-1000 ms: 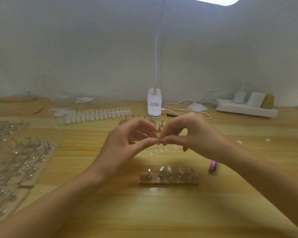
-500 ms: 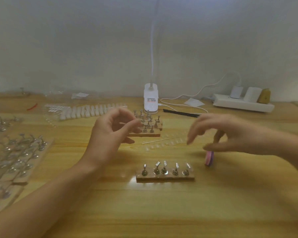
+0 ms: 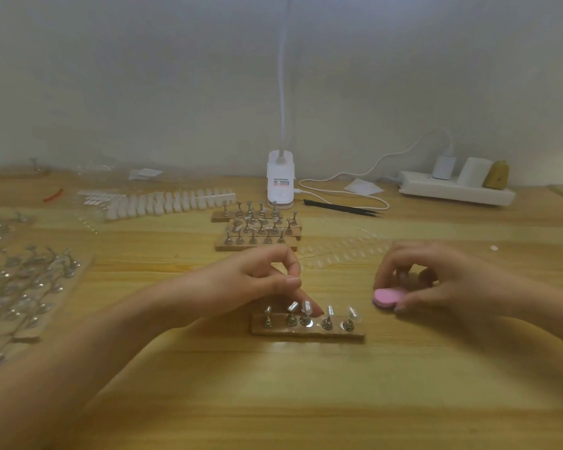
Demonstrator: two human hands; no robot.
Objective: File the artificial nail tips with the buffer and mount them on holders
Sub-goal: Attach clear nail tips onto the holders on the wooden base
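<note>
Fingers (image 3: 391, 265) of right hand (image 3: 452, 282) grip buffer (image 3: 387, 297); left hand (image 3: 241, 282) pinches nail tip (image 3: 294, 269).

A wooden holder strip (image 3: 306, 331) lies mid-tabletop, several of its upright stands (image 3: 327, 322) bearing clear nail tips (image 3: 307, 307). The pink buffer (image 3: 389, 297) sits just right.

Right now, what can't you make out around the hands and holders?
Head view, left hand: fingertips pinched, but any clear nail tip between them is too small to see.
Pink buffer: far part hidden under the right hand.
Holders at left: blurred and cut off by the left edge.
</note>
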